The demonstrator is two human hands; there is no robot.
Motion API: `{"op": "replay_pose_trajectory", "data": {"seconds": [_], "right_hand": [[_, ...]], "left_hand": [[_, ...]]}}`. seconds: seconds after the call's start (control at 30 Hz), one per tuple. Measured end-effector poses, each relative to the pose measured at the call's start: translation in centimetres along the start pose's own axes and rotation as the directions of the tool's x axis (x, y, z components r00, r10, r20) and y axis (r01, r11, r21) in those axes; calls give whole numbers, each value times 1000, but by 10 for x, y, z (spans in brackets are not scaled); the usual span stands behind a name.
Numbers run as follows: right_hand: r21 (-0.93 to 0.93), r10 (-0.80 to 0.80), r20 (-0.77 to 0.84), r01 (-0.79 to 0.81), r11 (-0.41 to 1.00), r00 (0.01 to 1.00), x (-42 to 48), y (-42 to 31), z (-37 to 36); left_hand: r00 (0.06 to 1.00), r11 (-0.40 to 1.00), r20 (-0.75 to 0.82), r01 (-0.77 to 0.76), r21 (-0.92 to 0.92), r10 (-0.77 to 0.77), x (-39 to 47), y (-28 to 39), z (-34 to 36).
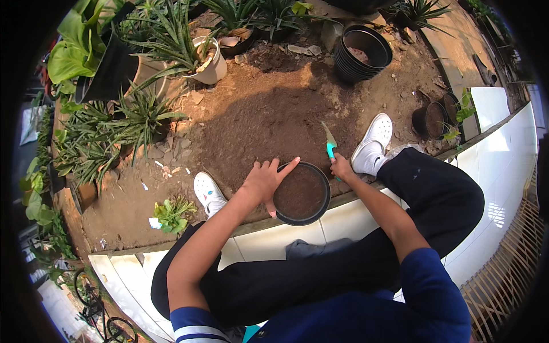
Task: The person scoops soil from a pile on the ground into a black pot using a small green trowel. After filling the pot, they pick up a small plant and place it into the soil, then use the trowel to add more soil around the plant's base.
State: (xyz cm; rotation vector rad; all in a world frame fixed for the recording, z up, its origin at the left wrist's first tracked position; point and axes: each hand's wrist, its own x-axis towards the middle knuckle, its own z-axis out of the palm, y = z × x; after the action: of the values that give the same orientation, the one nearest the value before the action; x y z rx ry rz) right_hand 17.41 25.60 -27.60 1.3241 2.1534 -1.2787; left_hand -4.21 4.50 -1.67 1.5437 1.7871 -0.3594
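Note:
A round black plastic pot (pixel 302 194) filled with brown soil stands between my legs, near the edge of the white tiles. My left hand (pixel 265 182) rests on its left rim with the fingers spread, the thumb low on the side. My right hand (pixel 342 168), just right of the pot, is closed around the turquoise handle of a garden trowel (pixel 330 139). The trowel's blade points away from me over the loose dark soil (pixel 274 124) on the ground and has dirt on it.
A stack of black pots (pixel 362 53) stands at the upper right, two small soil-filled pots (pixel 430 120) further right. A white pot (pixel 212 68) with a spiky plant is at the upper left, above more spiky plants (pixel 139 120). An uprooted leafy plant (pixel 173 213) lies left of my left shoe.

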Motion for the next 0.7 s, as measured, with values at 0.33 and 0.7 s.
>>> {"op": "replay_pose_trajectory", "data": {"seconds": [0.33, 0.7], "right_hand": [[205, 60, 551, -205, 957, 832, 8, -57, -75], [377, 41, 590, -320, 869, 807, -18, -64, -108]], "left_hand": [[986, 995, -140, -82, 54, 88, -28, -7, -12], [342, 577, -467, 412, -705, -815, -298, -222, 64]]}}
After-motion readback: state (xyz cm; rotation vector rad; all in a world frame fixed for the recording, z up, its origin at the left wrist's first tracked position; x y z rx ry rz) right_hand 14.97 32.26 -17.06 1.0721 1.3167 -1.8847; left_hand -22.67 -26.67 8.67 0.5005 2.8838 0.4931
